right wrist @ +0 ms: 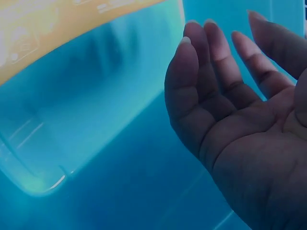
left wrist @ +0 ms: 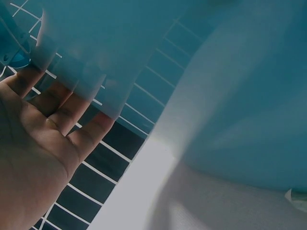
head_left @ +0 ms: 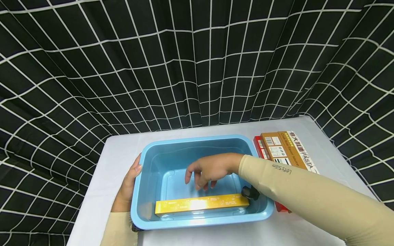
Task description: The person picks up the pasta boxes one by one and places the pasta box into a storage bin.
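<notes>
A light-blue plastic bin point(head_left: 197, 223) stands on the table. My left hand point(head_left: 130, 184) holds its left rim, with the fingers reaching under the lip in the left wrist view. Inside, along the near wall, lies a long yellow box point(head_left: 201, 203). My right hand point(head_left: 212, 171) hangs over the middle of the bin, apart from the yellow box, with loosely bent fingers point(right wrist: 182, 81) and nothing in them. The yellow box point(right wrist: 62, 24) also shows at the upper left of the right wrist view.
Right of the bin lie a brown pasta box point(head_left: 290, 150) and a red box point(head_left: 260, 147), partly hidden by the right sleeve point(head_left: 307, 191). A white cloth covers the table point(head_left: 123, 147). Black curtains with a white grid point(head_left: 197, 68) surround it.
</notes>
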{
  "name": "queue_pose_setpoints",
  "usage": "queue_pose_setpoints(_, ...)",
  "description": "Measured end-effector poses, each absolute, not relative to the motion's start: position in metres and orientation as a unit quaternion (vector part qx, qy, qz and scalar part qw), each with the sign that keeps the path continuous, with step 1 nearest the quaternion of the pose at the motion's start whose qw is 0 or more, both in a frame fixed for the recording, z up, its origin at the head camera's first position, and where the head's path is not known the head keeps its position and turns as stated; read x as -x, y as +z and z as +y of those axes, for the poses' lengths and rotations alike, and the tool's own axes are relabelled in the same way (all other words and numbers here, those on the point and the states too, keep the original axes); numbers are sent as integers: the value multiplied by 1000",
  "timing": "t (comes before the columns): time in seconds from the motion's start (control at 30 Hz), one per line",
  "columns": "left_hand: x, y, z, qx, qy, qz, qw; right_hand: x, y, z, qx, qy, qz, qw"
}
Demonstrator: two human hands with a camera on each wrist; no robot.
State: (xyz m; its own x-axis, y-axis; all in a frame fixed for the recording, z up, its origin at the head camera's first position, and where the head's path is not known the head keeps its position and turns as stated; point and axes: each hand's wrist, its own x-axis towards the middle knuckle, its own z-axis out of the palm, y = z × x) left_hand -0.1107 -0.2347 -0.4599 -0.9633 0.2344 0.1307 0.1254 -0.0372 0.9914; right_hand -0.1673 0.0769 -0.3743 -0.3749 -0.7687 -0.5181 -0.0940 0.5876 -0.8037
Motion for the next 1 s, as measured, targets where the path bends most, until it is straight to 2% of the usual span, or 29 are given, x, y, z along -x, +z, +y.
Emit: queue_pose_setpoints(1.0,111,-460,-235,-130,709,692,43,171,-344,87,310,-460,722,414)
